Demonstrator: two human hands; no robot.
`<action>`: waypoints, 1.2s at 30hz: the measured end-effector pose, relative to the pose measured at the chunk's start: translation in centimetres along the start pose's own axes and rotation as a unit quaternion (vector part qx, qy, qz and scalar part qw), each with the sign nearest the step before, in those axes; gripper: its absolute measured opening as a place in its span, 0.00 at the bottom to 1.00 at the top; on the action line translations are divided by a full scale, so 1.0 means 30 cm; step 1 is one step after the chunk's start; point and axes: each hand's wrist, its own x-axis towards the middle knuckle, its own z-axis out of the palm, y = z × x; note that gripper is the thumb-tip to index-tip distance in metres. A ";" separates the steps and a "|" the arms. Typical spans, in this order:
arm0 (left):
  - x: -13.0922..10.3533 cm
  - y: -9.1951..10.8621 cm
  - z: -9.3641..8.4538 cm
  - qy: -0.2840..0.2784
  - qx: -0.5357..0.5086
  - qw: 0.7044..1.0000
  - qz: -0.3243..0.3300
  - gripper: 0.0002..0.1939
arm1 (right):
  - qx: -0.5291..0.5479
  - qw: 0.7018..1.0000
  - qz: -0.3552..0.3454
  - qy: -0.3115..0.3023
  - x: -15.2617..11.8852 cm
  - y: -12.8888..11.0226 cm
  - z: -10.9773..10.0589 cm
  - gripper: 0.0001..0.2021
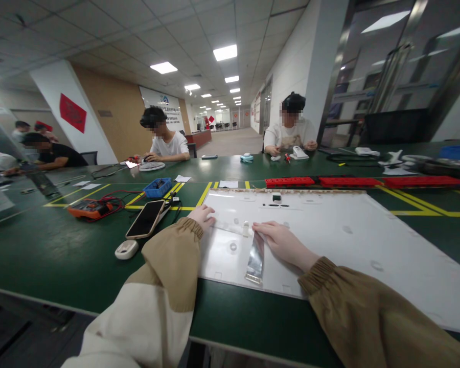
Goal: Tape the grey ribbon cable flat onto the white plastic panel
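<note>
A large white panel [329, 245] lies flat on the green table in front of me. My left hand [204, 217] rests at its left edge, fingers stretched out over the surface. Farther right, my right hand [281, 243] has its fingertips closed on the upper end of a silver ribbon cable [256, 259]. The cable slants toward the panel's near edge and ends in a connector-like strip. Between my hands is a small pale piece [246, 228]. A small ring-shaped part [233, 247] shows on the panel, and a dark square [276, 198] sits near its far edge.
Left of the panel lie a phone [145, 220], a white oval case [126, 249], an orange multimeter [92, 208] with red leads and a blue bin [158, 187]. Red trays [348, 182] line the far side. Across the table sit two people [170, 145] [291, 135].
</note>
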 end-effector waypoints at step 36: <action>-0.048 0.246 0.189 -0.098 0.046 0.968 0.228 0.14 | 0.066 0.997 -0.033 -0.019 -0.032 -0.034 -0.024 0.13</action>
